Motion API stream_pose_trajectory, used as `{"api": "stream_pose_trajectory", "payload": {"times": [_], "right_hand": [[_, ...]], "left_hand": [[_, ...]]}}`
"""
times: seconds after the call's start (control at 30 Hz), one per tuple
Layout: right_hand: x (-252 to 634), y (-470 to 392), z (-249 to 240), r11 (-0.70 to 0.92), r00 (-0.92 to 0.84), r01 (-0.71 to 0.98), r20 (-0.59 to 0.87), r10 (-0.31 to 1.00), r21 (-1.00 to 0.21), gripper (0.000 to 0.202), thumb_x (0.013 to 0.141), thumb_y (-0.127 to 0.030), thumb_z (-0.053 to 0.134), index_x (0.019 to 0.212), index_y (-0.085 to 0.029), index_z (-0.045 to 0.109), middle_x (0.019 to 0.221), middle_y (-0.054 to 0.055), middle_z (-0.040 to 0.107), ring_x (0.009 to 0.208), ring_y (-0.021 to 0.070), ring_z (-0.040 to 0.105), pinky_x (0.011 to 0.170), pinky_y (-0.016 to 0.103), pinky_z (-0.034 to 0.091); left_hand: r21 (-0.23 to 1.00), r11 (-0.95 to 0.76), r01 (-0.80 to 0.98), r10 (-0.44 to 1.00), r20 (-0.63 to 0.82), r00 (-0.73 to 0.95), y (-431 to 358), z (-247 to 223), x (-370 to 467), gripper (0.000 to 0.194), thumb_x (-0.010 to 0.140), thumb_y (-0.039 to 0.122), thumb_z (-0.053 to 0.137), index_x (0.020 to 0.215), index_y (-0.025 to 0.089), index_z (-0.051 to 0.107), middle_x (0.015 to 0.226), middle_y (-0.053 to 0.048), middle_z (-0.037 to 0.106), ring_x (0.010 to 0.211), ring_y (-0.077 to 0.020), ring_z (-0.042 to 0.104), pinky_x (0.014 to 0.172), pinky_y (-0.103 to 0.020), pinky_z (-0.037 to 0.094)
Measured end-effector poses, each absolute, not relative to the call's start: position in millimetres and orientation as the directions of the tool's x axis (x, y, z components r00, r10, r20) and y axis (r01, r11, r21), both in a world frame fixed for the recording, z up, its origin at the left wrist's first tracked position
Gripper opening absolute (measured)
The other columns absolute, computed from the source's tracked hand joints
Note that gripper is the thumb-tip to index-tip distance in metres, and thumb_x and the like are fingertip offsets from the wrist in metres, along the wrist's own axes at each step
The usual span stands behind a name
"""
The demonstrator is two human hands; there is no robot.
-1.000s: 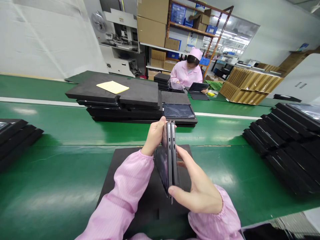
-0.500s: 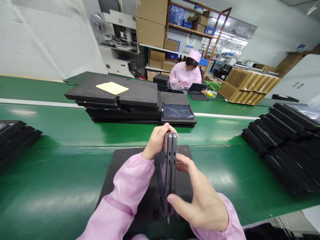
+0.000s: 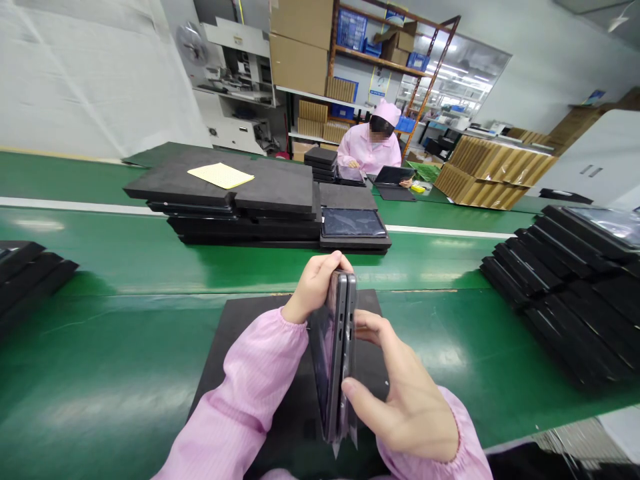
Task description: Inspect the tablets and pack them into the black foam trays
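Two dark tablets [image 3: 343,313] stand on edge side by side, their port edges facing up. A slim gap runs between them, and clear film hangs loose at their near lower end. My left hand [image 3: 316,283] is closed around their far end. On the right side, my right hand [image 3: 403,393] has its thumb against the near edge of the right tablet and its fingers curled against that tablet's outer face, partly hidden. Under them lies a black foam pad [image 3: 225,357] on the green bench.
Black foam trays [image 3: 235,230], topped by a yellow sheet [image 3: 221,175], stand across the bench beside a tray holding a tablet [image 3: 353,223]. More black trays [image 3: 560,287] are stacked right and left [image 3: 35,273]. A co-worker in pink [image 3: 370,143] sits opposite, near cardboard dividers [image 3: 495,170].
My right thumb has shifted slightly up and right along the right tablet's edge. The tablets sit a little lower and the loose film shows more. My left hand keeps its grip.
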State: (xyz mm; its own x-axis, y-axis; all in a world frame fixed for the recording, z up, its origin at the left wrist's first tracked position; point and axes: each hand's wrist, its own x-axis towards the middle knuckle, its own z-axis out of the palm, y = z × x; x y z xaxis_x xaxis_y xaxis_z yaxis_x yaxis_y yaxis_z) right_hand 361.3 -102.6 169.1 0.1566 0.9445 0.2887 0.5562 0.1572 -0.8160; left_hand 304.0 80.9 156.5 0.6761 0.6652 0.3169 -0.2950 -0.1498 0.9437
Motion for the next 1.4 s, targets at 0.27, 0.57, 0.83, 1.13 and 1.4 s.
{"api": "stream_pose_trajectory", "payload": {"times": [0.27, 0.57, 0.83, 1.13, 1.4], "right_hand": [[360.4, -103.4, 172.2, 0.157, 0.154, 0.567, 0.292, 0.944, -0.808, 0.051, 0.08, -0.015, 0.057, 0.129, -0.024, 0.042, 0.128, 0.01, 0.067, 0.118, 0.023, 0.068, 0.102, 0.039, 0.056], [363.8, -103.3, 172.9, 0.126, 0.194, 0.582, 0.287, 0.938, -0.804, 0.038, 0.083, -0.019, 0.057, 0.12, -0.022, 0.047, 0.117, 0.008, 0.069, 0.109, 0.0212, 0.069, 0.095, 0.037, 0.056], [359.9, -103.3, 173.6, 0.086, 0.236, 0.608, 0.283, 0.93, -0.789, 0.036, 0.079, -0.021, 0.06, 0.114, -0.022, 0.049, 0.108, 0.006, 0.068, 0.099, 0.0214, 0.069, 0.089, 0.036, 0.057], [358.6, -101.0, 171.4, 0.077, 0.272, 0.631, 0.313, 0.91, -0.772, 0.033, 0.076, -0.026, 0.06, 0.107, -0.023, 0.05, 0.099, 0.004, 0.068, 0.09, 0.0221, 0.07, 0.081, 0.036, 0.058], [359.8, -100.4, 173.5, 0.079, 0.269, 0.617, 0.304, 0.914, -0.783, 0.032, 0.077, -0.025, 0.06, 0.107, -0.023, 0.05, 0.098, 0.004, 0.067, 0.09, 0.0209, 0.069, 0.081, 0.034, 0.058]], "left_hand": [[0.944, -0.198, -0.264, 0.648, 0.328, 0.688, 80.6, 153.8, 303.4, 0.057, 0.082, 0.067, 0.05, 0.05, 0.021, 0.057, 0.043, 0.0, 0.051, 0.045, -0.0129, 0.047, 0.052, -0.029, 0.041], [0.935, -0.253, -0.25, 0.613, 0.355, 0.706, 78.3, 153.8, 304.0, 0.055, 0.084, 0.061, 0.047, 0.049, 0.02, 0.058, 0.043, 0.0, 0.051, 0.047, -0.0133, 0.048, 0.054, -0.029, 0.042], [0.925, -0.289, -0.247, 0.593, 0.376, 0.712, 74.8, 153.6, 304.5, 0.054, 0.085, 0.058, 0.046, 0.049, 0.02, 0.056, 0.044, 0.0, 0.051, 0.045, -0.0123, 0.045, 0.053, -0.029, 0.041], [0.93, -0.274, -0.243, 0.596, 0.363, 0.716, 74.2, 153.9, 305.1, 0.054, 0.085, 0.059, 0.047, 0.049, 0.021, 0.057, 0.044, 0.0, 0.051, 0.045, -0.0122, 0.045, 0.054, -0.029, 0.041], [0.935, -0.268, -0.232, 0.609, 0.351, 0.711, 73.6, 152.1, 305.1, 0.057, 0.086, 0.063, 0.046, 0.049, 0.021, 0.057, 0.043, 0.0, 0.05, 0.047, -0.0136, 0.048, 0.054, -0.029, 0.042]]}}
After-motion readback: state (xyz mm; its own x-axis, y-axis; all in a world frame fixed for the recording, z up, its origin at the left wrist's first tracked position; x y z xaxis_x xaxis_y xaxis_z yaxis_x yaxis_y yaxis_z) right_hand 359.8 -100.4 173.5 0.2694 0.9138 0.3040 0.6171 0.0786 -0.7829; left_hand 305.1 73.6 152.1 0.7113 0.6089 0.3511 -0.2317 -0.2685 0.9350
